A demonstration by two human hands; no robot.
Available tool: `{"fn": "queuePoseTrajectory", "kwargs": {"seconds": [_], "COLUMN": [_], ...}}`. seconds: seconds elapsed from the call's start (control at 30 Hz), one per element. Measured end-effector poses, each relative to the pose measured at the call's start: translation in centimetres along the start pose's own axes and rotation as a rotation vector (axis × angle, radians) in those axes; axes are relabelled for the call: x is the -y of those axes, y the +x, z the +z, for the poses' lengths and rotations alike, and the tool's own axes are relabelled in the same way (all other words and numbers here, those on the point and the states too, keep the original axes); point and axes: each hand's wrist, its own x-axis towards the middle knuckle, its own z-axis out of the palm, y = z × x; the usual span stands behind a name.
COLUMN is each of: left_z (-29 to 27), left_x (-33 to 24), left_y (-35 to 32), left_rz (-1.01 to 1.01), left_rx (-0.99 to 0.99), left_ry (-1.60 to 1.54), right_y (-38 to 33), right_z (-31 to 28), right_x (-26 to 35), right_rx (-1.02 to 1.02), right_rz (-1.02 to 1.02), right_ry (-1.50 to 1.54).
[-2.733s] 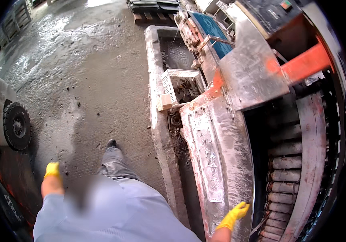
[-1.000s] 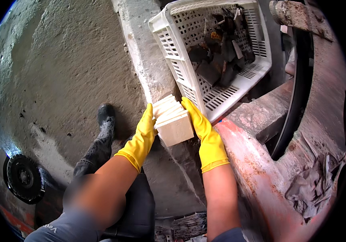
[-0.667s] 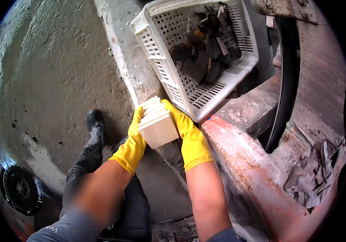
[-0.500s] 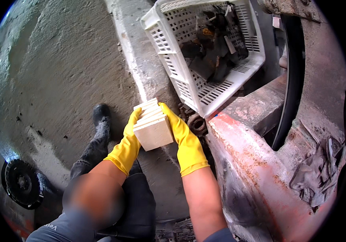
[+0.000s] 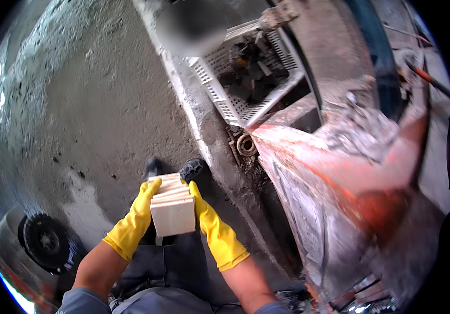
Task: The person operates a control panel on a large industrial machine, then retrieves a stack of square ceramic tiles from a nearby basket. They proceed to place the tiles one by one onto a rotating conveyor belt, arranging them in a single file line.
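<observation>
Between my two hands is a stack of pale square tiles (image 5: 173, 215), several slabs pressed face to face, with the nearest face turned toward me. My left hand (image 5: 140, 212), in a yellow rubber glove, grips the stack along its left side, thumb near the top. On the opposite side my right hand (image 5: 207, 222), gloved the same way, presses against the right edges. The stack is held in the air in front of my legs, above my dark boots (image 5: 192, 168). The fingers underneath it are hidden.
A white plastic crate (image 5: 243, 118) with dark broken pieces stands ahead on the right. A rusty, whitish-pink machine body (image 5: 309, 178) fills the right side. A metal ring (image 5: 246, 145) lies by its base. At lower left is a black wheel (image 5: 46, 239); rough wet concrete floor (image 5: 104, 104) spreads left.
The view has swung toward the right, and the crate now appears smaller and farther off. Both hands still hold the tile stack, now lower and closer to my body. My feet have shifted together.
</observation>
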Motion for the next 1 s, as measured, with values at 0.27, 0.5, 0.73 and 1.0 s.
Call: {"fn": "queuePoseTrajectory", "kwargs": {"seconds": [0.27,0.5,0.73,1.0], "left_z": [4.5,4.9,7.7,13.9], "left_x": [-1.0,4.8,12.7,21.7], "left_y": [-13.9,-19.4,-25.4,-34.1], "left_rz": [-0.086,-0.491,-0.527,-0.492], "left_rx": [0.039,0.338,0.49,0.605], "left_ry": [0.489,0.357,0.442,0.645], "right_y": [-13.0,-23.8,-31.4,-44.9], "right_z": [2.5,0.3,-3.1,-8.8], "right_x": [-8.3,-14.9,-20.0,-21.4], "right_rx": [-0.13,-0.203,-0.158,0.026], "right_rz": [-0.19,-0.371,-0.481,-0.791], "right_ry": [0.205,0.422,0.515,0.424]}}
